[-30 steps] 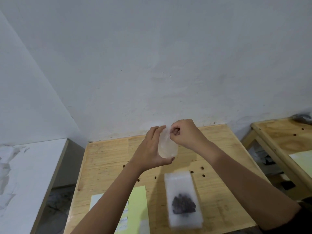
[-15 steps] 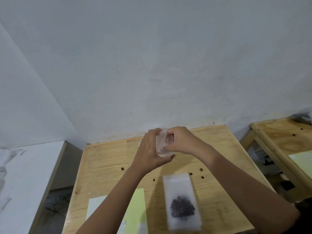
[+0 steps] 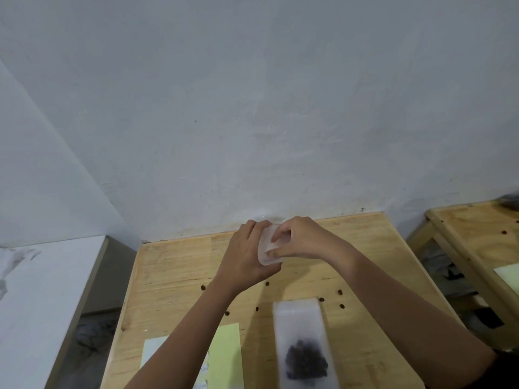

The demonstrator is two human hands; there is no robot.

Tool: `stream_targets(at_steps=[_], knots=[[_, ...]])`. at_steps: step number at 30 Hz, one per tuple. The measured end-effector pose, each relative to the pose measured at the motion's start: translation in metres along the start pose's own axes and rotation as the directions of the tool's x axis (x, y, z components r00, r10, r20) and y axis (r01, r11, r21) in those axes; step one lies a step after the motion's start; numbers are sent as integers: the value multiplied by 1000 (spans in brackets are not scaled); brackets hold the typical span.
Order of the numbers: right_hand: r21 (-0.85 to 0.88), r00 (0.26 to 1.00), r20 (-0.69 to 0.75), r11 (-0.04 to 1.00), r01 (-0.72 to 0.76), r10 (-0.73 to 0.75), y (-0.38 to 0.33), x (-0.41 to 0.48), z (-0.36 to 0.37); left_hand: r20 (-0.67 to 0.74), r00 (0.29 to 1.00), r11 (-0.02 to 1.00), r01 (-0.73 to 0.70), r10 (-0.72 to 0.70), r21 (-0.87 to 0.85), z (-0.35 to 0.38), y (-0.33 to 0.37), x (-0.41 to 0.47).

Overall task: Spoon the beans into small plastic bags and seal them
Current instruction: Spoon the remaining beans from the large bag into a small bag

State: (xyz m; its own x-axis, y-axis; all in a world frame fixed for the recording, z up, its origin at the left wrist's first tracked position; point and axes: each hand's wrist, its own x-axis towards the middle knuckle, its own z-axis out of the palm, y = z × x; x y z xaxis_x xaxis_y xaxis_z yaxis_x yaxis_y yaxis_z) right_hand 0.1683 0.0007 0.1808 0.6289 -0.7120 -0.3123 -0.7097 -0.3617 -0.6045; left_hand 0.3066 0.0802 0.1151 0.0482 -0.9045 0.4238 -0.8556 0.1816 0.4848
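Between the two grips, raised over the tabletop (image 3: 174, 276), sits the small plastic bag (image 3: 266, 255): the left grip (image 3: 244, 256) is curled round its side and the right grip (image 3: 306, 238) pinches its upper edge. It looks empty, so spooning and sealing both seem still to do. The beans (image 3: 306, 360) lie heaped in the white tray (image 3: 297, 315) below the grips, with loose beans (image 3: 340, 292) scattered nearby.
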Motion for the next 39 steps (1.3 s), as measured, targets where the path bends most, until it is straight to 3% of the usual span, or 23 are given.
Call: stream_targets(at_steps=[4,7,13,16,18,21,24,28,34,39], knots=[[156,999,10,987,39,-41,13,16,-1,95,992,996,84,-82,-19,2,-17,7],[306,996,-88,951,53,-27,30,32,-5,244,952,976,208,-187,-62,3,-36,9],[131,957,-263,988,-87,119,75,71,3,493,790,904,427,-365,-14,17,-76,10],[11,970,-129,978,-207,207,85,80,18,591,688,856,517,-420,7,24,-85,17],[38,970,-32,971,-238,239,88,86,30,623,655,840,542,-429,8,30,-88,22],[227,943,-96,930,-290,318,95,97,46,656,634,845,535,-408,8,38,-92,30],[313,923,-253,927,-205,290,101,106,48,662,627,852,522,-411,35,46,-98,35],[481,891,-338,869,-115,305,97,114,49,629,635,847,528,-449,71,54,-104,40],[617,901,-299,784,-69,315,87,121,76,579,697,847,531,-423,-20,55,-101,37],[769,816,-272,624,-135,511,102,122,79,559,696,789,604,-450,-117,47,-101,22]])
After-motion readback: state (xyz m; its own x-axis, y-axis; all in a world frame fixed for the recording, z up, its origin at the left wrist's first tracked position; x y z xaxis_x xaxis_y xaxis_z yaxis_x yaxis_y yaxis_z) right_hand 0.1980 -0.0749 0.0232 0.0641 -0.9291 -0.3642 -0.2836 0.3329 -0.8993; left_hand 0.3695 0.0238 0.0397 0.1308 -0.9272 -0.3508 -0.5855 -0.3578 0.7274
